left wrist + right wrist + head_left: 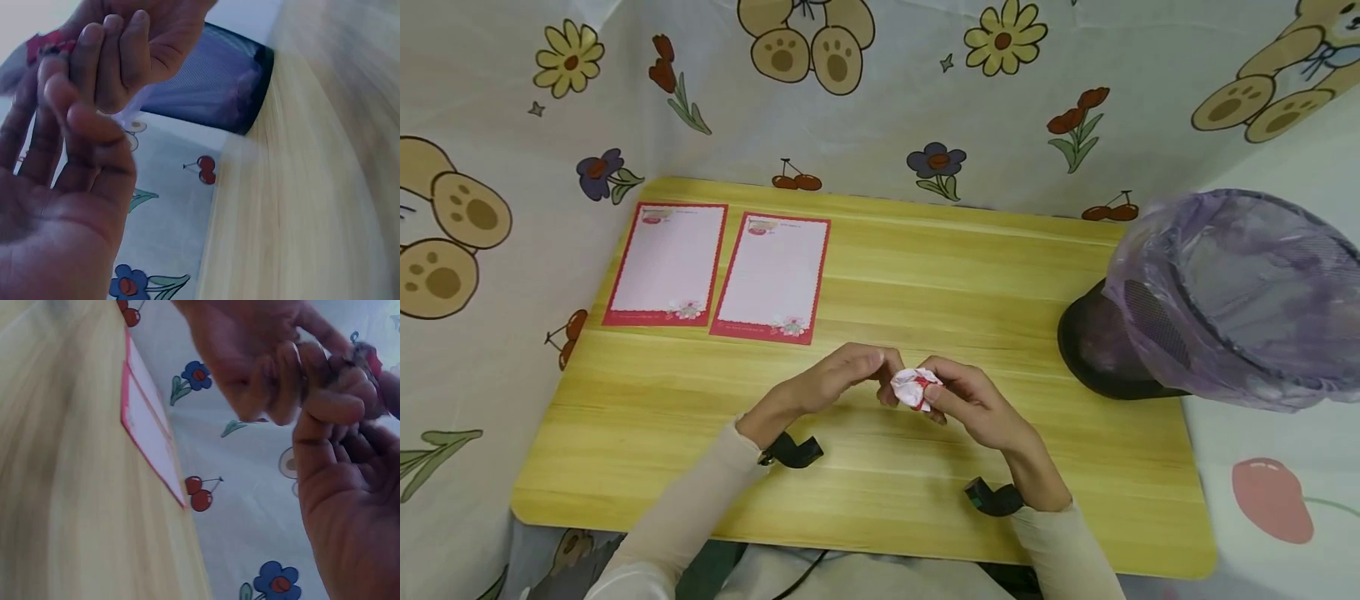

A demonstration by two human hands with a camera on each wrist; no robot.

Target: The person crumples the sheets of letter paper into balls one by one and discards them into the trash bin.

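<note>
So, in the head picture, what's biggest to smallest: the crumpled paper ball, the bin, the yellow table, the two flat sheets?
1. Yellow table
2. Bin
3. Left sheet and right sheet: they look too alike to rank
4. Crumpled paper ball

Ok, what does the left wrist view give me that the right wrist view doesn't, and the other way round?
Only the left wrist view shows the purple-lined mesh bin.
Only the right wrist view shows the red-bordered sheets.
Both show the wood-grain tabletop, the patterned cloth with cherries and a blue flower, plus the left grip and right grip together at the crumpled paper, which is mostly hidden.
</note>
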